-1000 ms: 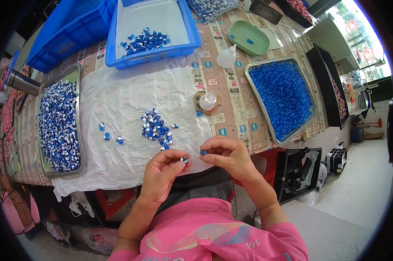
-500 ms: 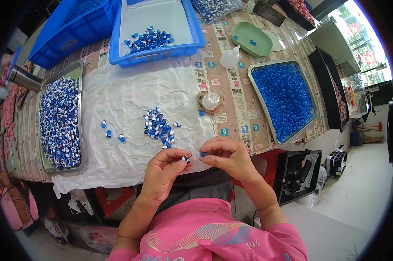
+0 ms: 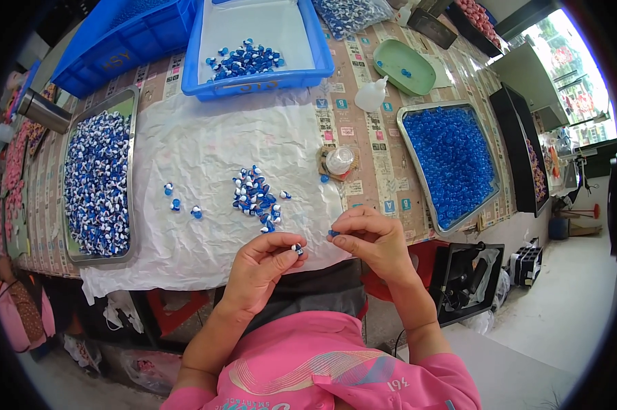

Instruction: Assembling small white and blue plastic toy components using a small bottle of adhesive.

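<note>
Between the thumb and fingertips of my left hand is a small blue-and-white plastic piece. My right hand, a short way to its right, pinches a small clear-blue bead. The two pieces are apart, above the near edge of a crumpled white sheet. Just beyond my left hand lies a loose pile of blue-and-white pieces. A few single pieces rest left of the pile.
On the left stands a metal tray of blue-and-white pieces; on the right, a tray of blue beads. A small jar, a white squeeze bottle and a green dish stand between. Blue bins are at the back.
My right hand has moved right and slightly away from my left, still pinching the blue bead. My left hand keeps its piece. The whole view has shifted a little.
</note>
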Action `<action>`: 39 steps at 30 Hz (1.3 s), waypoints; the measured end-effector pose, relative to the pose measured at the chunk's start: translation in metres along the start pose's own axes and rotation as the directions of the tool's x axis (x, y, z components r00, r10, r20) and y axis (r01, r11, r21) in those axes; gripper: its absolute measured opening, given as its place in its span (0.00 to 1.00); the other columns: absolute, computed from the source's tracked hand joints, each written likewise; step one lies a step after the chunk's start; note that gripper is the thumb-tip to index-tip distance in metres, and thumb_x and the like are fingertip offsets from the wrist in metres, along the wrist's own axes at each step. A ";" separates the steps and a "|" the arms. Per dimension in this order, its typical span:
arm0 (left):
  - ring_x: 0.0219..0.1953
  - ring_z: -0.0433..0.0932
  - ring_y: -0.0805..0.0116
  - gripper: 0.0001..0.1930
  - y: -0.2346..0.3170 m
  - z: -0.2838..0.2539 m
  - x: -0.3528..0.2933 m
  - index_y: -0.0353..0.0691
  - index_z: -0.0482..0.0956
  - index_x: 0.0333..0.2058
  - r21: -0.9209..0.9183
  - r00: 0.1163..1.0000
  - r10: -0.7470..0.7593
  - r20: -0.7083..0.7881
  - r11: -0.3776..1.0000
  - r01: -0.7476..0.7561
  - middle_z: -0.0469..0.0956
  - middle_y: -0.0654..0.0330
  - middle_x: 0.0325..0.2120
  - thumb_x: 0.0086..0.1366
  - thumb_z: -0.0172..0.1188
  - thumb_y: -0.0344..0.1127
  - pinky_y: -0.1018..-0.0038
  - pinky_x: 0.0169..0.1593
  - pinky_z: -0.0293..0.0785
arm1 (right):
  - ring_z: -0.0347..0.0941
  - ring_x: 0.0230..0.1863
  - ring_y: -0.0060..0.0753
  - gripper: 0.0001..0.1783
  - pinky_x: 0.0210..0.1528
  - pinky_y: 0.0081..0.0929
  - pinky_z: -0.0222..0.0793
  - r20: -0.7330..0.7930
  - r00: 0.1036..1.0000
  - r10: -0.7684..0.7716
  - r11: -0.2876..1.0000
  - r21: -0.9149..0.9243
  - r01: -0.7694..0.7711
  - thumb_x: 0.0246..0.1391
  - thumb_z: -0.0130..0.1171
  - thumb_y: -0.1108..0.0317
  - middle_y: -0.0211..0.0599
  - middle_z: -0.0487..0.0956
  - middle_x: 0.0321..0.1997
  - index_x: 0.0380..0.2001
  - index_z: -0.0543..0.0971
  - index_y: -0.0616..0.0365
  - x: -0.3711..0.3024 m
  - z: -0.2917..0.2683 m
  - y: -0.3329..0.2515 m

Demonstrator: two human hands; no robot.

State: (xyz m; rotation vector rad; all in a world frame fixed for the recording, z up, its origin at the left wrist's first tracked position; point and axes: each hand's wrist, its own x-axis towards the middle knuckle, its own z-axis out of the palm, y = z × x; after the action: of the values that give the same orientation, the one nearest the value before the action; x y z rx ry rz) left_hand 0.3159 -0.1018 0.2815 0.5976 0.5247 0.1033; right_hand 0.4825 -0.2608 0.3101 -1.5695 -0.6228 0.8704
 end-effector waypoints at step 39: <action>0.43 0.80 0.67 0.14 0.013 -0.016 -0.012 0.34 0.76 0.47 0.004 0.999 0.027 0.042 1.000 -0.028 0.78 0.55 0.44 0.62 0.59 0.20 0.72 0.50 0.77 | 0.78 0.35 0.27 0.11 0.32 0.20 0.74 0.070 0.859 -0.508 0.576 -0.714 0.399 0.43 0.65 0.82 0.35 0.82 0.35 0.33 0.84 0.60 0.062 0.006 -0.061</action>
State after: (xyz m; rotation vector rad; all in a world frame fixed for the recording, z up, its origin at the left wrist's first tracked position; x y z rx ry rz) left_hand 0.2982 -0.0853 0.2826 0.6106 0.4759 0.1153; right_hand 0.5176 -0.1971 0.3583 -1.9879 -1.3050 0.0782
